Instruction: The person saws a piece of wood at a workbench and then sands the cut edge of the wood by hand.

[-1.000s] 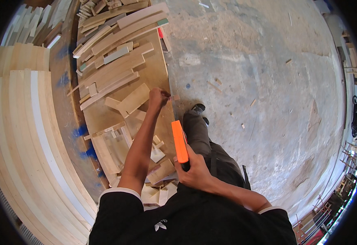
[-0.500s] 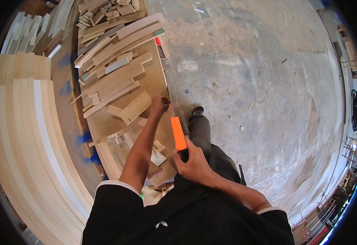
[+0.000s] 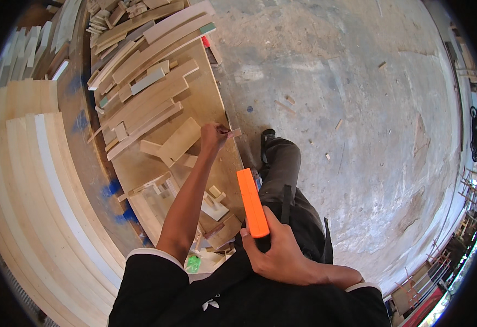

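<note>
My left hand [image 3: 214, 136] is closed at the right edge of the workbench [image 3: 203, 101]. It pinches a small strip of wood [image 3: 237, 132] whose end juts past the edge. Nearer my body, my right hand [image 3: 279, 248] is wrapped round a hand saw with a bright orange handle [image 3: 254, 204]. The handle points away from me, toward the bench edge. Its blade is edge-on and can hardly be made out. A gap separates the orange handle from the wood strip.
Wooden boards and offcuts [image 3: 151, 106] cover much of the bench. A stack of long pale planks [image 3: 42, 207] lies at the left. My leg [image 3: 279, 169] stands beside the bench. Wood scraps [image 3: 290, 100] lie on the concrete floor [image 3: 369, 136].
My right hand has drawn the orange-handled saw back toward my body. My left hand stays at the bench edge with the wood strip. The whole view has shifted slightly.
</note>
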